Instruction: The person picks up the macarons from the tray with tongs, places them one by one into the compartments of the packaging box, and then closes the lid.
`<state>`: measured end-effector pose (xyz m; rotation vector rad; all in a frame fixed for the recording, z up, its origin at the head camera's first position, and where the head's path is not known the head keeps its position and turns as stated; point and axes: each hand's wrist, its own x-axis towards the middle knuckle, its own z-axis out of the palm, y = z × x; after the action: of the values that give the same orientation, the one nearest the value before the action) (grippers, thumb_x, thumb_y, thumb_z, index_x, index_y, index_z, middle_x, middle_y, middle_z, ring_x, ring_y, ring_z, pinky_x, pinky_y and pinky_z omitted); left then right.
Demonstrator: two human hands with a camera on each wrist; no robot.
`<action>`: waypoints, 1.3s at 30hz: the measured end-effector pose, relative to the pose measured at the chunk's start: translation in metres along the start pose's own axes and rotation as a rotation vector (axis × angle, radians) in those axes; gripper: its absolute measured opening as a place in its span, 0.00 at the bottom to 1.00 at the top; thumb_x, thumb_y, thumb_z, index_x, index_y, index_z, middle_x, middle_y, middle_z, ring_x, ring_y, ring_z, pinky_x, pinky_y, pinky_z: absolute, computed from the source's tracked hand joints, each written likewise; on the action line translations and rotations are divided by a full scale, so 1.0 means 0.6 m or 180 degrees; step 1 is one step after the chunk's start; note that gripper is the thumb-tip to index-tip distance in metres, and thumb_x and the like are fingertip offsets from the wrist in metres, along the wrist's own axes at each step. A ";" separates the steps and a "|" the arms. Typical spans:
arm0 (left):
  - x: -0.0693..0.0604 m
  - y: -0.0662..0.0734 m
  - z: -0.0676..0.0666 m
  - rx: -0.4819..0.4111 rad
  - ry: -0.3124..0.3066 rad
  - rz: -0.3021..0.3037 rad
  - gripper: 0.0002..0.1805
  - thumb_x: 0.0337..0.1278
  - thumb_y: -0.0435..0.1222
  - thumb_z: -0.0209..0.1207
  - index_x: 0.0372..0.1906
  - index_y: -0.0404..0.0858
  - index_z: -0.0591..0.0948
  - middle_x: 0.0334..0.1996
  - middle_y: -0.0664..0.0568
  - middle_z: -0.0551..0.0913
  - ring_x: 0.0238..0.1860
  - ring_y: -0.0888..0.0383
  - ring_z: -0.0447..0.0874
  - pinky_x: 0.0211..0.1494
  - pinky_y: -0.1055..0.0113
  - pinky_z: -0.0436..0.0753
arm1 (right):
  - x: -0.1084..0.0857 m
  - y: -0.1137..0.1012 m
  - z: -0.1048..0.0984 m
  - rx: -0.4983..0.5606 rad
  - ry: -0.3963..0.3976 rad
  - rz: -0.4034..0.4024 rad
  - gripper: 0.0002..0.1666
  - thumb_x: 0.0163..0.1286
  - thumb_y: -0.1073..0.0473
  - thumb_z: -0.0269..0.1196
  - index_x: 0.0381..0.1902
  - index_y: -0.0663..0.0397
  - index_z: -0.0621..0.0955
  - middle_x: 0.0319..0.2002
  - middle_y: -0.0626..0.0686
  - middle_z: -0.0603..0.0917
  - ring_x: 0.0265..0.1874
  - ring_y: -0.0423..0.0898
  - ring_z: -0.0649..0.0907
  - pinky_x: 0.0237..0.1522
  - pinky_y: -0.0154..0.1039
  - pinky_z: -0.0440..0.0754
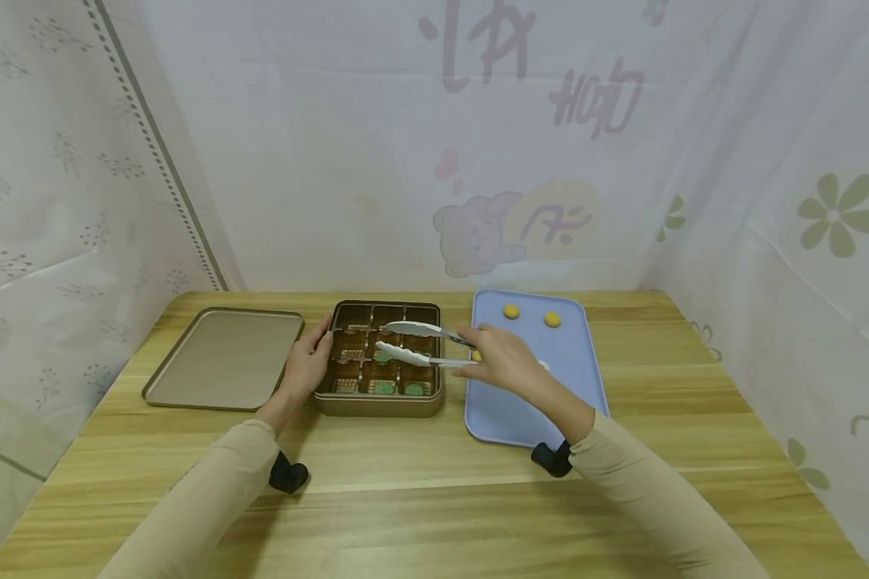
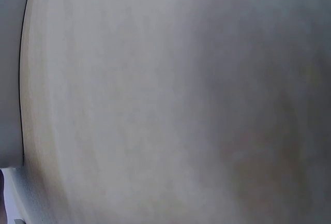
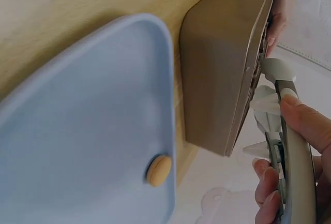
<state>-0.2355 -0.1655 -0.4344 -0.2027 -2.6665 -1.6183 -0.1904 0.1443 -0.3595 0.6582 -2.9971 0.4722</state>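
A gold-brown box [image 1: 378, 404] with a compartment insert stands mid-table; green round pieces [image 1: 414, 389] lie in its front-right and front-middle compartments, another in the centre one. The left hand [image 1: 307, 362] holds the box's left side, fingers along the wall and rim. Metal tongs [image 1: 404, 354] with whitish tips are gripped by the right hand [image 1: 503, 362]; their arms are spread above the box, with nothing seen between the tips. In the right wrist view the right hand [image 3: 310, 157] has its thumb on one tong arm [image 3: 300, 167] and fingers round the other. The left wrist view shows only a blurred pale surface.
Right of the box lies a blue tray [image 1: 507, 418] with yellow round pieces [image 1: 552, 319] near its back and others partly hidden by the right hand. A flat gold-brown lid [image 1: 224, 358] lies at the left. Patterned cloth hangs behind and at both sides.
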 end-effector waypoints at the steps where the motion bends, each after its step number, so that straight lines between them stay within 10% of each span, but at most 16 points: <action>1: 0.000 -0.001 0.000 0.0007 0.0002 0.0002 0.27 0.75 0.38 0.37 0.73 0.37 0.53 0.72 0.42 0.54 0.73 0.44 0.50 0.72 0.50 0.56 | -0.004 0.003 -0.001 0.0011 0.0023 0.0021 0.37 0.54 0.48 0.72 0.59 0.58 0.76 0.42 0.57 0.83 0.36 0.48 0.81 0.31 0.40 0.80; 14: 0.001 -0.002 -0.002 0.0016 0.0048 0.0021 0.27 0.75 0.38 0.38 0.73 0.35 0.54 0.72 0.41 0.55 0.72 0.44 0.51 0.72 0.50 0.57 | -0.083 0.071 -0.015 0.0203 0.0417 0.0145 0.36 0.53 0.48 0.72 0.57 0.59 0.77 0.39 0.58 0.83 0.26 0.43 0.76 0.24 0.35 0.74; 39: 0.002 0.000 0.002 -0.0053 0.0097 -0.0003 0.26 0.74 0.37 0.39 0.72 0.33 0.56 0.71 0.41 0.57 0.72 0.44 0.52 0.73 0.52 0.56 | -0.170 0.169 -0.004 -0.0038 0.0183 0.0533 0.36 0.52 0.50 0.72 0.54 0.67 0.77 0.34 0.59 0.83 0.25 0.45 0.75 0.21 0.36 0.70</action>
<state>-0.2364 -0.1645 -0.4346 -0.1755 -2.6320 -1.6307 -0.1397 0.2739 -0.3966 0.3870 -3.0110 0.4716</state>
